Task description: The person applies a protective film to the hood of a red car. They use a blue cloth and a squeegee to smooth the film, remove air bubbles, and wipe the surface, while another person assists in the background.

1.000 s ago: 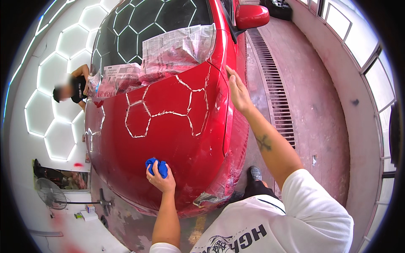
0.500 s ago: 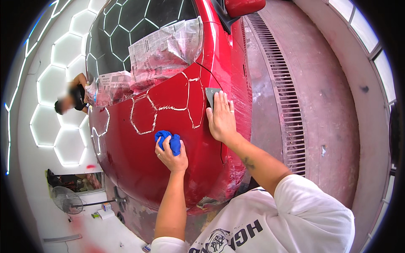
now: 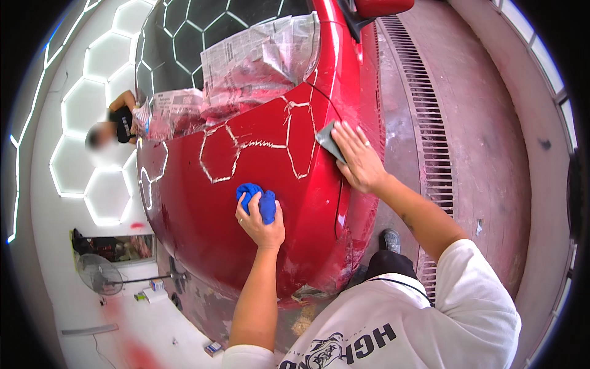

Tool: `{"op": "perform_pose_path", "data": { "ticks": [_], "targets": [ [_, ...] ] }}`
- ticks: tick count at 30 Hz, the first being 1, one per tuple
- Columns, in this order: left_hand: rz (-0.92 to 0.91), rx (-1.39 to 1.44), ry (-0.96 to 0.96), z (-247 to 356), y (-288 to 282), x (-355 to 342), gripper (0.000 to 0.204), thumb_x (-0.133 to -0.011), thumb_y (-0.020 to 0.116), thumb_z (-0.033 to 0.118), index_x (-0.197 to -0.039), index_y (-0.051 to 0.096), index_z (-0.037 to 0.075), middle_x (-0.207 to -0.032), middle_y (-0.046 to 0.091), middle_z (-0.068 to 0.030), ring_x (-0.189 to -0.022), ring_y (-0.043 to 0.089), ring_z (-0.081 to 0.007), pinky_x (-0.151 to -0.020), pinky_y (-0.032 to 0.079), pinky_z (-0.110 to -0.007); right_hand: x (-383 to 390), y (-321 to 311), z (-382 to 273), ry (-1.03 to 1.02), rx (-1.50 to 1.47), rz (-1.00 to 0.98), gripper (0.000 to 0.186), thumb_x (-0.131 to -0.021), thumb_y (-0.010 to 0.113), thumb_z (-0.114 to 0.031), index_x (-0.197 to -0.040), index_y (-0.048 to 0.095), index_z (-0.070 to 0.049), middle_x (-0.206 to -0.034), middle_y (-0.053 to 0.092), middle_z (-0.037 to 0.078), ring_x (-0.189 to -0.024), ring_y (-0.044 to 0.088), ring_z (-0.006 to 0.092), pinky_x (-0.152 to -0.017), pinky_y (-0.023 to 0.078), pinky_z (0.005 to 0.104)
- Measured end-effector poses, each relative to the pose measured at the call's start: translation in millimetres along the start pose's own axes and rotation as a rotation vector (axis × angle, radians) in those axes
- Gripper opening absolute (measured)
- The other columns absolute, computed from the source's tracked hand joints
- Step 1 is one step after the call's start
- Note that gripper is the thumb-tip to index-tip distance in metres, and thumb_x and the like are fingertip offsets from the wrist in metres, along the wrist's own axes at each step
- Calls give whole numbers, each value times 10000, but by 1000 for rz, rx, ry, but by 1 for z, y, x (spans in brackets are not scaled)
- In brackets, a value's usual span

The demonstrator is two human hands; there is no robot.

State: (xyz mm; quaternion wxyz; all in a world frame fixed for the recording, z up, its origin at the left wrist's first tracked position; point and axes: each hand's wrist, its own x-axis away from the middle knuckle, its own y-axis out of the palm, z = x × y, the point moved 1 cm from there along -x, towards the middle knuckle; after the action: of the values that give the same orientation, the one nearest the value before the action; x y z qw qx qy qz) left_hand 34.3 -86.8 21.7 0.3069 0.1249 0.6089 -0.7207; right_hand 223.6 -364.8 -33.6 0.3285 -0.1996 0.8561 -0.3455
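Observation:
A glossy red car hood (image 3: 203, 227) fills the middle, its surface mirroring white hexagonal lights. My left hand (image 3: 261, 229) is curled around a bunched blue cloth (image 3: 268, 208), resting low on the hood. Over by the hood's right edge, my right hand (image 3: 361, 163) presses a grey sanding sheet (image 3: 329, 141) against the red fender with its fingers stretched out nearly flat. Part of the sheet is hidden beneath the fingers; one corner sticks out on their left.
Newspaper masking (image 3: 261, 61) covers the windshield's base. Another person (image 3: 125, 126) stands across the car. A long floor grate (image 3: 433, 141) runs along the right, past the red side mirror (image 3: 386, 6). At lower left stands a fan (image 3: 99, 274).
My right hand and the sanding sheet have slid rightward over the fender and turned. My left hand stays on the hood with the cloth. The whole view has shifted slightly.

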Motion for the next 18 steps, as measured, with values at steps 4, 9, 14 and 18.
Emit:
{"op": "perform_pose_path", "data": {
  "ticks": [4,9,14,18],
  "targets": [
    [14,9,40,2,4,-8,649,-906,872,309,-1505,669,159,-1586,528,-255,-1414,545,-496,-1178,452,-622,-84,-41,-23,26,-13,140,650,-1178,495,-292,-1754,354,-28,-1799,373,264,-1717,252,427,-1397,199,568],
    [49,-23,18,-12,-6,2,658,-863,925,344,-1464,704,195,-1666,489,-266,-1443,547,-501,-1181,464,-614,5,-47,-71,265,-864,178,604,-1229,419,-286,-1750,361,14,-1803,383,244,-1704,308,371,-1396,229,461],
    [119,41,27,-11,-10,1,644,-812,953,435,-1361,730,183,-1559,550,-262,-1422,553,-526,-1143,470,-645,147,-18,-71,693,-992,209,631,-1234,404,-369,-1730,401,21,-1755,448,211,-1641,384,330,-1359,277,439],
    [53,187,36,-20,-23,11,770,-769,953,554,-1411,724,195,-1599,515,-243,-1473,495,-549,-1183,425,-678,186,-7,-96,705,-841,263,665,-1238,392,-436,-1714,433,27,-1717,501,185,-1590,445,297,-1330,315,421]
  ]
}}
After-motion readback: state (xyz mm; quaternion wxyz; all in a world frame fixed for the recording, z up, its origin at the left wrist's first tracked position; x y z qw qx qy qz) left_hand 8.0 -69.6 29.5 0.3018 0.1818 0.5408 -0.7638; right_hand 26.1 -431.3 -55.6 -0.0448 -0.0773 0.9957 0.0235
